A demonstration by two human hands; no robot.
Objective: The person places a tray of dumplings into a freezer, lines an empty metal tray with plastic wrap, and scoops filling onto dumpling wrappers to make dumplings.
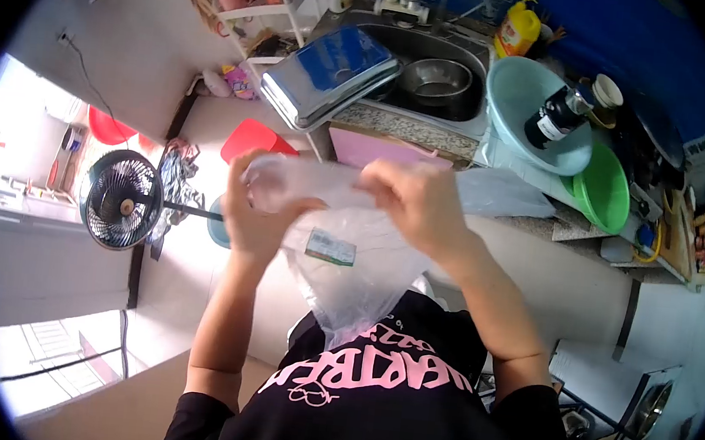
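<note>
A clear plastic bag point(345, 291) with a printed white and green label point(331, 248) hangs in front of my chest. My left hand point(256, 211) curves round its upper left part, thumb and fingers bent about the crumpled film. At the upper right, my right hand point(417, 205) pinches the plastic with bent fingers, slightly blurred by motion. More film stretches between the hands, and another length of it trails out past my right hand. Whether the bag contains anything, I cannot make out.
Ahead is a sink point(478, 58) with a metal basin point(436, 82) in it. A large metal tray point(328, 78) leans at its left. Light blue point(507, 108) and green basins point(614, 190) stand at the right. A fan point(123, 200) and red bin point(257, 139) are on the left.
</note>
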